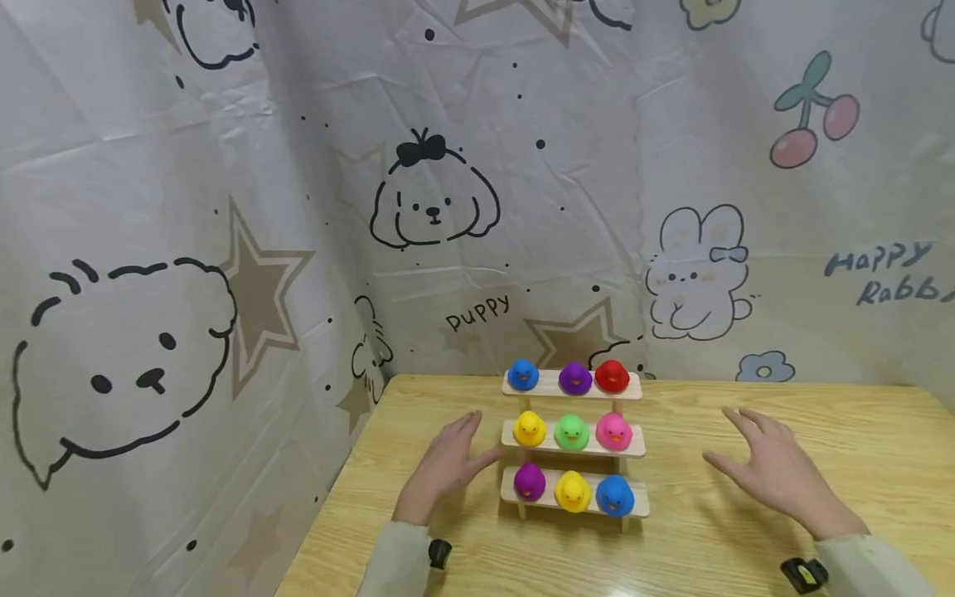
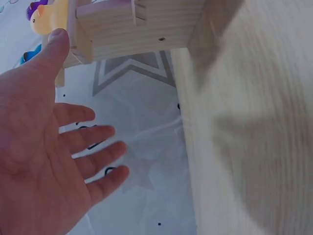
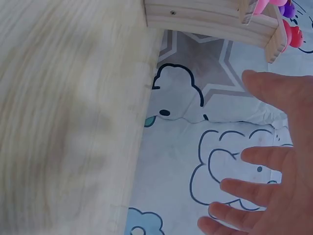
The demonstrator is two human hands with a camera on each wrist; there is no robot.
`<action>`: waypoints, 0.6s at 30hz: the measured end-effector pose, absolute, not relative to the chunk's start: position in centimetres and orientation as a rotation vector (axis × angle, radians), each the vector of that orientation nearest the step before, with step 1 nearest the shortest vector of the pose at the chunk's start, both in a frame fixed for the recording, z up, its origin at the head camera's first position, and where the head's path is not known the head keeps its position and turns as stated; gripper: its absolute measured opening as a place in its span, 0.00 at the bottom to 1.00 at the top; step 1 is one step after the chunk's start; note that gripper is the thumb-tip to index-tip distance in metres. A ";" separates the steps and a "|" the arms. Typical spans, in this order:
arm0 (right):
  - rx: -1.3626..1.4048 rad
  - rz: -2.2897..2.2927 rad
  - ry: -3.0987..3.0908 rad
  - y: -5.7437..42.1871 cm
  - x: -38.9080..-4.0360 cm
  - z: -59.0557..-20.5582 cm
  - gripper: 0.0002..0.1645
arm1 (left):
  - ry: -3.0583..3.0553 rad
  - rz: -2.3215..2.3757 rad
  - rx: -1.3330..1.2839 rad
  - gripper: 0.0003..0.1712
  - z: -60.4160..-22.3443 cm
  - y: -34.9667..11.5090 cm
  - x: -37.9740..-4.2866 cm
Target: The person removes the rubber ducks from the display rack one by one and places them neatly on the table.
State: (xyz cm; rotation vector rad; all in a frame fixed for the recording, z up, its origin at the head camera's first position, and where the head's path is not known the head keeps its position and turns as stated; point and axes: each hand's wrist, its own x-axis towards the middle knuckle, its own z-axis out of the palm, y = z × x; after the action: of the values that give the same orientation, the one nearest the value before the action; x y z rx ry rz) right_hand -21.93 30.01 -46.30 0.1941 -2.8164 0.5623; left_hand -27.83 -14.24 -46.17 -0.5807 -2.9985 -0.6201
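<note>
A three-tier wooden stand (image 1: 515,448) holds small toy ducks, three on each tier. The top row has a blue duck (image 1: 523,376), a purple duck (image 1: 575,379) and a red duck (image 1: 612,376). On the middle tier sit a yellow duck (image 1: 530,429), a green duck (image 1: 571,433) and a pink duck (image 1: 614,432). Below are a purple duck (image 1: 530,482), a yellow duck (image 1: 572,492) and a blue duck (image 1: 615,496). My left hand (image 1: 445,463), fingers spread, is beside the stand's left side; whether its thumb touches is unclear. My right hand (image 1: 779,474), also spread and holding nothing, hovers right of the stand.
The stand rests on a light wood-grain table (image 1: 686,555). Behind and to the left hangs a pale cloth (image 1: 567,257) printed with cartoon animals and stars, reaching the table's back edge. A black band (image 1: 439,553) shows at my left wrist.
</note>
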 end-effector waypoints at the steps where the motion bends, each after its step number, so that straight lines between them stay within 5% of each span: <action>1: 0.194 0.565 -2.811 29.8 -22.0 -46.2 0.52 | -2.993 -0.633 -0.594 0.45 -46.1 -14.1 -27.9; 18: 0.293 0.630 -2.776 27.5 -22.8 -44.4 0.47 | -2.931 -0.673 -0.800 0.37 -45.3 -11.7 -28.7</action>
State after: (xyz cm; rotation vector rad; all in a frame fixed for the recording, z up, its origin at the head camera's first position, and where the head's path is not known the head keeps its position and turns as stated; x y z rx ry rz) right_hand -22.84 27.51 -44.43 0.2925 -2.7758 0.6300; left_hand -28.66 -11.68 -45.33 -0.8004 -2.9309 -0.6726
